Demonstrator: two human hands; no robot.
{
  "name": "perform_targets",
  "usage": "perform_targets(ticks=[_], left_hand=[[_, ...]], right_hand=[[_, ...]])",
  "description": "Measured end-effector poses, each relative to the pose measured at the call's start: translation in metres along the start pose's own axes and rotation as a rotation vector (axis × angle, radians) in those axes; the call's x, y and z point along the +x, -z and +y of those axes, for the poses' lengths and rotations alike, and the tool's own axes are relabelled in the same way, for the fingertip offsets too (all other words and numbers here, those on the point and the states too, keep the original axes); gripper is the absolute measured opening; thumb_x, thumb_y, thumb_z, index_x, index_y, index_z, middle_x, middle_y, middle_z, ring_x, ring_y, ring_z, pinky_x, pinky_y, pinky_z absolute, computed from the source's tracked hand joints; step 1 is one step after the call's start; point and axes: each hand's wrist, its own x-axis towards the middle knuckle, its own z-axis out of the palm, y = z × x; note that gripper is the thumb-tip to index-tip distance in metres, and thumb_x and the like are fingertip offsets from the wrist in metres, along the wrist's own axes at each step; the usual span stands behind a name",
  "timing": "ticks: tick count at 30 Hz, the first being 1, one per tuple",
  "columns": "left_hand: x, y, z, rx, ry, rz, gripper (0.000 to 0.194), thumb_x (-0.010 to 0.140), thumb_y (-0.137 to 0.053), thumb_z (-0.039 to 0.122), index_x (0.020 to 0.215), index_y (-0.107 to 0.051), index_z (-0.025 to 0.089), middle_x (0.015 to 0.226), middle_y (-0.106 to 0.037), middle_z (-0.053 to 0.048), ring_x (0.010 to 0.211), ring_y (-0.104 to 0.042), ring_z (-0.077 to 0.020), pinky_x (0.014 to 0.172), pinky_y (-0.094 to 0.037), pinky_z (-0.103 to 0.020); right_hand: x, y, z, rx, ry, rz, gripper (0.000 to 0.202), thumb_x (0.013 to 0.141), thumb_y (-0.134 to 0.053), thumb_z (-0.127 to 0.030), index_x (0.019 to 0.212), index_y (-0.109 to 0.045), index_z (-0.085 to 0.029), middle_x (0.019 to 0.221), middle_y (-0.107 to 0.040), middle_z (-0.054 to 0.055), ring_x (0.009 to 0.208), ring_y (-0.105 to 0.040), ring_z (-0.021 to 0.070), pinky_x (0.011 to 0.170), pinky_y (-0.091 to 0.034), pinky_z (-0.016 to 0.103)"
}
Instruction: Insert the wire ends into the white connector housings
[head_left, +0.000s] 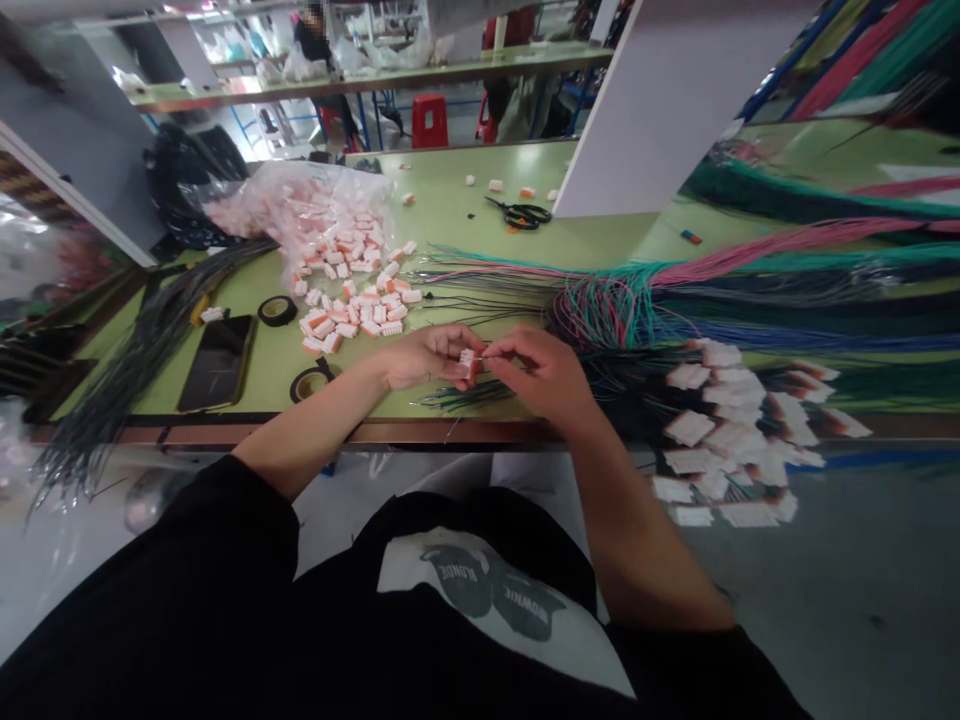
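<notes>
Near the front edge of the green table, my left hand holds a white and orange connector housing between thumb and fingers. Close on its right, my right hand pinches a thin wire whose end is at the housing; whether it sits inside a slot I cannot tell. Loose wires with bare ends fan out just beyond both hands. A pile of similar housings spreads on the table to the left, spilling from a clear plastic bag.
A phone, tape rolls and a grey wire bundle lie left. Scissors rest at the back beside a white upright panel. Pink, green and blue wire bundles run right; finished-looking connectors overhang the front edge.
</notes>
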Motion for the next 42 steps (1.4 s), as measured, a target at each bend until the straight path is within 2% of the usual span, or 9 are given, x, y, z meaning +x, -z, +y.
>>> perform_targets(ticks=[9,22,34,42], left_hand=[[0.002,0.0,-0.001,-0.013,-0.018,0.045,0.04,0.055,-0.078,0.013,0.088,-0.056,0.012,0.069,-0.063,0.001,0.062,-0.063,-0.0102,0.06,-0.048,-0.022],[0.003,0.001,-0.003,-0.032,-0.026,0.051,0.039,0.054,-0.078,0.012,0.087,-0.058,0.012,0.068,-0.063,0.001,0.061,-0.061,-0.0091,0.059,-0.048,-0.021],[0.005,-0.001,-0.003,-0.023,0.004,0.102,0.04,0.051,-0.079,0.011,0.087,-0.061,0.009,0.067,-0.065,-0.001,0.059,-0.062,-0.0091,0.058,-0.048,-0.02],[0.008,0.0,-0.009,-0.034,0.032,0.167,0.043,0.047,-0.081,0.012,0.086,-0.063,0.008,0.067,-0.067,-0.003,0.058,-0.062,-0.0105,0.059,-0.049,-0.022]], right_hand=[[-0.009,0.001,0.0,-0.226,-0.002,-0.002,0.012,0.073,-0.049,-0.022,0.066,-0.059,-0.02,0.065,-0.056,0.001,0.063,-0.05,0.0127,0.063,-0.038,0.025],[-0.01,0.0,0.0,-0.375,0.047,0.003,0.011,0.072,-0.048,-0.02,0.064,-0.056,-0.02,0.063,-0.053,0.001,0.063,-0.049,0.0139,0.059,-0.035,0.024],[-0.009,-0.004,-0.002,-0.406,0.0,-0.041,0.014,0.073,-0.046,-0.021,0.067,-0.058,-0.019,0.065,-0.056,0.002,0.065,-0.05,0.0141,0.061,-0.035,0.024],[-0.011,-0.017,0.005,-0.327,-0.043,-0.032,0.014,0.074,-0.048,-0.022,0.066,-0.059,-0.019,0.067,-0.059,0.002,0.065,-0.051,0.0138,0.06,-0.035,0.024]])
